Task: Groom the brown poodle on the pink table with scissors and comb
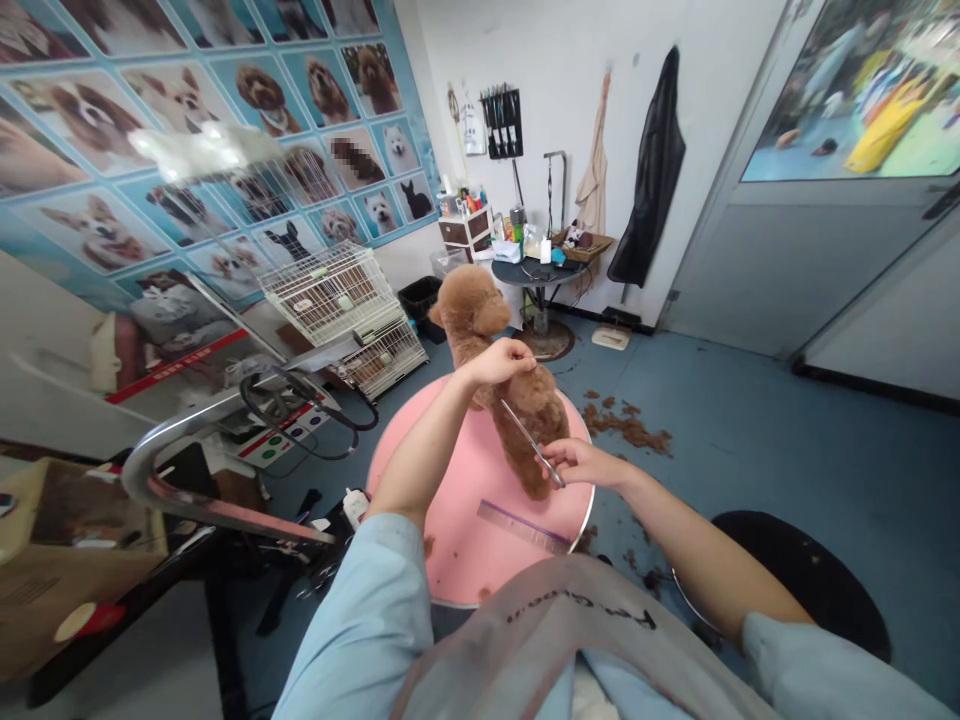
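Note:
A brown curly-coated dog (541, 420) stands on a round pink table (450, 500), its head turned toward the far right. My left hand (504, 360) lies across its back, fingers curled together at the fur; whatever they pinch is hidden. In my right hand (581, 462) is a pair of long silver scissors (529, 437), fingers around the handles. The blades point up and left, against the fur of the dog's rear side. A comb with a purple spine (525, 527) rests flat on the table near me, below the dog's feet.
Clumps of cut brown fur (628, 425) lie on the blue floor. A black round stool (810, 580) stands at the right. To the left, a curved metal arm (150, 460) reaches beside the table; wire cages (337, 300) stand behind. A dark side table (536, 272) holds bottles.

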`<action>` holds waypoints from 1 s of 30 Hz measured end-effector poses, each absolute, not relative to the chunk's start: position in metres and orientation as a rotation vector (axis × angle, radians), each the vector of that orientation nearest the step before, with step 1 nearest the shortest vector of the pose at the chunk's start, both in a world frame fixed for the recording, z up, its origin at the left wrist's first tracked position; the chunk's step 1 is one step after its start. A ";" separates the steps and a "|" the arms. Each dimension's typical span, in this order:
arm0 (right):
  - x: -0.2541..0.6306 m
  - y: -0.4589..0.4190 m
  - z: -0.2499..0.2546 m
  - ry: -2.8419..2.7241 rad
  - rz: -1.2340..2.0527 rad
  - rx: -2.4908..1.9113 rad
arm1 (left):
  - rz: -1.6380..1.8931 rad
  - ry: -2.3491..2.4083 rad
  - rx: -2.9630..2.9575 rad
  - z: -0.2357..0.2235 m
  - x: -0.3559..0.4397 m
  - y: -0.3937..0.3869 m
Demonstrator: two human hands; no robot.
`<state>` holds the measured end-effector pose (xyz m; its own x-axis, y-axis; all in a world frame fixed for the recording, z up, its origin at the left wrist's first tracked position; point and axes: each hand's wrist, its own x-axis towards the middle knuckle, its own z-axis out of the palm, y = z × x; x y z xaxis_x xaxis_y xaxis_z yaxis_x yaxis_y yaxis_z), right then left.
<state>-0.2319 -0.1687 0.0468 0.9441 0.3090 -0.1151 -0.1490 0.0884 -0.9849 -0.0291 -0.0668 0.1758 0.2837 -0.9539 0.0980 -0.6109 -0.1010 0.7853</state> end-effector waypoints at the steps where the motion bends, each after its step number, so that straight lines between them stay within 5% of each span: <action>1: -0.232 -0.170 0.047 -0.132 0.333 -1.442 | -0.586 -1.425 1.789 0.176 -0.028 -0.066; 12: -0.231 -0.187 0.073 -0.222 0.469 -1.651 | -0.593 -1.379 1.776 0.167 -0.024 -0.059; 21: -0.223 -0.060 0.010 0.174 -0.185 -1.474 | -0.464 -1.290 2.041 0.184 -0.044 -0.078; 30: -0.162 -0.019 0.063 0.481 -0.482 -1.234 | -0.369 -1.374 2.094 0.184 -0.052 -0.080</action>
<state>-0.1622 -0.0191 0.0625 0.8042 -0.5881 -0.0857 0.0866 0.2585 -0.9621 -0.0523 -0.0796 0.1839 0.4252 -0.9004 0.0917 -0.7332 -0.2833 0.6182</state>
